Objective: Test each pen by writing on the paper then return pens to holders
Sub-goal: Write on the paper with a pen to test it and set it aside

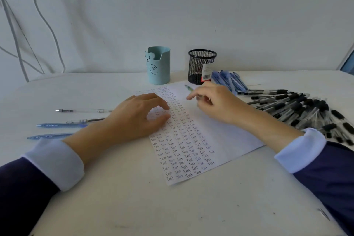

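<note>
My right hand grips a green pen, fingers curled round its barrel. The end that shows sticks out past my fingertips, pointing away from me and to the left, over the far part of the paper. Whether it touches the sheet I cannot tell. My left hand grasps nothing: its fingers are loosely arched, tips and thumb resting on the paper's left side, the forearm lying on the table.

The paper lies slanted between my arms. Its left half is filled with rows of the handwritten word "Test"; its right half is blank.

Past its far edge stand two holders, apart from each other: a blue holder with a bear face on the left, and a mesh holder, black with a barcode label, on the right. Just right of the mesh holder lies a bunch of blue pens. Further right, near my right forearm, is a big heap of black pens.

Left of my left hand, four loose pens lie on the table, roughly parallel: a far clear pen, a near clear pen, just beside it a far blue pen, then a near blue pen running under my wrist.

Both my wrists show a white cuff over a dark sleeve. Grey cables hang on the wall at far left.
</note>
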Demonstrator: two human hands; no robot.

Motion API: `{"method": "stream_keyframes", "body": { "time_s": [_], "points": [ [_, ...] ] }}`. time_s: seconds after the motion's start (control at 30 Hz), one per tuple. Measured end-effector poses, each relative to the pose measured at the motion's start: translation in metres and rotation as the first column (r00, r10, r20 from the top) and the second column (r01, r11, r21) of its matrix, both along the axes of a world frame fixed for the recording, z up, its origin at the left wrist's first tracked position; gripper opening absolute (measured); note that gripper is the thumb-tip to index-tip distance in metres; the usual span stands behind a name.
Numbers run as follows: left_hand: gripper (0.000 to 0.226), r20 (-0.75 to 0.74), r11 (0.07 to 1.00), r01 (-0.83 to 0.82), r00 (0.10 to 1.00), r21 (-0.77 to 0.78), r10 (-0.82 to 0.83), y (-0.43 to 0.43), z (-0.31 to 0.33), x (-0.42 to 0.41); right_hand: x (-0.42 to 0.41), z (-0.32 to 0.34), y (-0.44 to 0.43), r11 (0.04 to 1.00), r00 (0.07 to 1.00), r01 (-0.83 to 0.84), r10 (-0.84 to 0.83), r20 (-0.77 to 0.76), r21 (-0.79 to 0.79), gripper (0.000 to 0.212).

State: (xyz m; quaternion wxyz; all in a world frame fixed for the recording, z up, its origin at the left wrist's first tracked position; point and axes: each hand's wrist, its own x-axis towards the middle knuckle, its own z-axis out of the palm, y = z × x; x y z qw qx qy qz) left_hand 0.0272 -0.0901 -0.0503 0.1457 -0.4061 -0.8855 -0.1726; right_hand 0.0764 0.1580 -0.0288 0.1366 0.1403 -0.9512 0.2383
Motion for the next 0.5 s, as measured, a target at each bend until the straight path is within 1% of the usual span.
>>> {"method": "stream_keyframes", "body": {
  "time_s": [0.03, 0.07, 0.1, 0.13, 0.23, 0.27, 0.3, 0.37, 0.43, 0.47, 0.5],
  "points": [
    [0.051, 0.008, 0.999, 0.027, 1.0, -0.022, -0.026, 0.001, 0.0, 0.001, 0.0, 0.005, 0.001, 0.99, 1.0, 0.024, -0.023, 0.007, -0.141, 0.034],
    [0.053, 0.021, 0.998, 0.048, 0.999, -0.042, -0.047, 0.001, 0.0, 0.003, 0.0, 0.01, 0.002, 0.953, 0.999, 0.026, -0.016, 0.034, -0.301, 0.037],
    [0.054, 0.045, 0.996, 0.067, 0.997, -0.059, -0.065, 0.001, 0.0, 0.003, 0.002, 0.014, 0.003, 0.904, 0.999, 0.015, 0.009, 0.053, -0.428, 0.037],
    [0.054, 0.073, 0.994, 0.089, 0.994, -0.07, -0.084, 0.001, -0.001, 0.003, 0.005, 0.017, 0.005, 0.867, 0.998, -0.006, 0.036, 0.049, -0.498, 0.034],
    [0.052, 0.132, 0.987, 0.141, 0.983, -0.083, -0.129, 0.0, -0.003, 0.001, 0.022, 0.014, 0.003, 0.878, 1.0, -0.025, 0.03, 0.004, -0.478, 0.013],
    [0.052, 0.143, 0.985, 0.15, 0.98, -0.086, -0.137, 0.0, -0.004, 0.001, 0.029, 0.012, 0.001, 0.871, 1.0, -0.018, 0.025, 0.009, -0.49, 0.009],
    [0.053, 0.148, 0.984, 0.155, 0.979, -0.089, -0.14, 0.0, -0.004, 0.001, 0.035, 0.008, -0.001, 0.86, 1.0, -0.004, 0.018, 0.022, -0.511, 0.012],
    [0.058, 0.16, 0.983, 0.153, 0.978, -0.097, -0.137, 0.001, -0.004, 0.001, 0.046, 0.005, -0.005, 0.797, 0.993, 0.02, 0.053, 0.102, -0.603, 0.016],
    [0.061, 0.168, 0.982, 0.154, 0.976, -0.106, -0.135, 0.001, -0.004, 0.0, 0.057, 0.005, -0.005, 0.719, 0.962, 0.048, 0.154, 0.226, -0.694, 0.018],
    [0.062, 0.167, 0.982, 0.158, 0.976, -0.107, -0.139, 0.001, -0.004, 0.0, 0.062, 0.006, -0.005, 0.715, 0.938, 0.06, 0.199, 0.285, -0.697, 0.019],
    [0.062, 0.164, 0.981, 0.16, 0.976, -0.105, -0.142, 0.001, -0.004, -0.001, 0.066, 0.006, -0.004, 0.742, 0.917, 0.059, 0.225, 0.33, -0.668, 0.019]
  ]
}}
